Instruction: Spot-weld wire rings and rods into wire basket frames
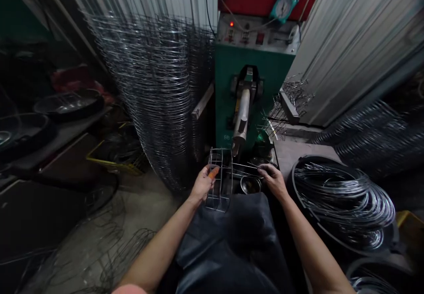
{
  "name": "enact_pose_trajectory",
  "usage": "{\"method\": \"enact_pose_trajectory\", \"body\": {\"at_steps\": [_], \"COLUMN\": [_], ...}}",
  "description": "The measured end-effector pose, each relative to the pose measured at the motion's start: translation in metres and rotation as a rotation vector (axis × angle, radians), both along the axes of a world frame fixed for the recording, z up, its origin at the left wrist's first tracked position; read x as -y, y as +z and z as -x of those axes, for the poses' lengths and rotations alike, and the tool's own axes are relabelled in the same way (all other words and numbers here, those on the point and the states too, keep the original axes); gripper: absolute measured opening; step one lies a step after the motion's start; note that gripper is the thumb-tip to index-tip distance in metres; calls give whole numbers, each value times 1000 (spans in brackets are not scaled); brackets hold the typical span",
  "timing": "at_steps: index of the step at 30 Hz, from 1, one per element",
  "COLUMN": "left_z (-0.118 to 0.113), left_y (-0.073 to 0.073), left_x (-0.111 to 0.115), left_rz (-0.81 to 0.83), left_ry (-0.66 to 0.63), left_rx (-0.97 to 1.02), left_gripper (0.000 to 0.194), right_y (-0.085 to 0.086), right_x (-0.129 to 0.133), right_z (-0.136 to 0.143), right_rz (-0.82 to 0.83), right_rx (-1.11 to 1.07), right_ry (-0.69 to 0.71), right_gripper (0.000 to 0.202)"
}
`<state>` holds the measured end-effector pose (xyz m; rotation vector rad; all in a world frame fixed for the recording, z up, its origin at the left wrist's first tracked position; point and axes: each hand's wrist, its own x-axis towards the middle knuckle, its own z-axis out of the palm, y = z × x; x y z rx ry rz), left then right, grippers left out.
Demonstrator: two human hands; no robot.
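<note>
My left hand point(202, 184) is closed around the left side of a small wire frame point(221, 196), with an orange covering on one finger. The frame is upright, just above my lap and in front of the machine. My right hand point(272, 180) pinches the ends of a few thin straight wires point(245, 166). These wires run left toward the frame; I cannot tell whether they touch it. Above and between both hands is the welding machine's arm point(241, 126), its tip pointing down. A small round metal bowl point(250, 184) sits below the wires.
The green machine point(228, 86) stands ahead, a red light lit on its panel. Tall stacked wire rings point(159, 86) rise at left. At right, a black tub point(293, 183) holds wire hoops point(351, 196). Loose wire pieces point(112, 241) lie on the floor, near a yellow crate point(99, 152).
</note>
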<state>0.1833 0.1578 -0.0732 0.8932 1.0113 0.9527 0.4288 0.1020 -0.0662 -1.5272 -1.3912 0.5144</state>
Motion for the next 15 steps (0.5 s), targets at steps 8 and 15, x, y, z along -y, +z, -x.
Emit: {"method": "enact_pose_trajectory", "body": {"at_steps": [8, 15], "left_z": [-6, -11], "left_y": [-6, 1], "left_x": [-14, -19], "left_rz": [34, 36], "left_ry": [-13, -5], "left_rx": [-12, 15], "left_gripper": [49, 46], "right_y": [-10, -7], "right_x": [-19, -27], "right_z": [-15, -20], "right_rz": [50, 36], "right_rx": [-31, -39], "right_ry": [56, 32], "right_gripper": [26, 27]}}
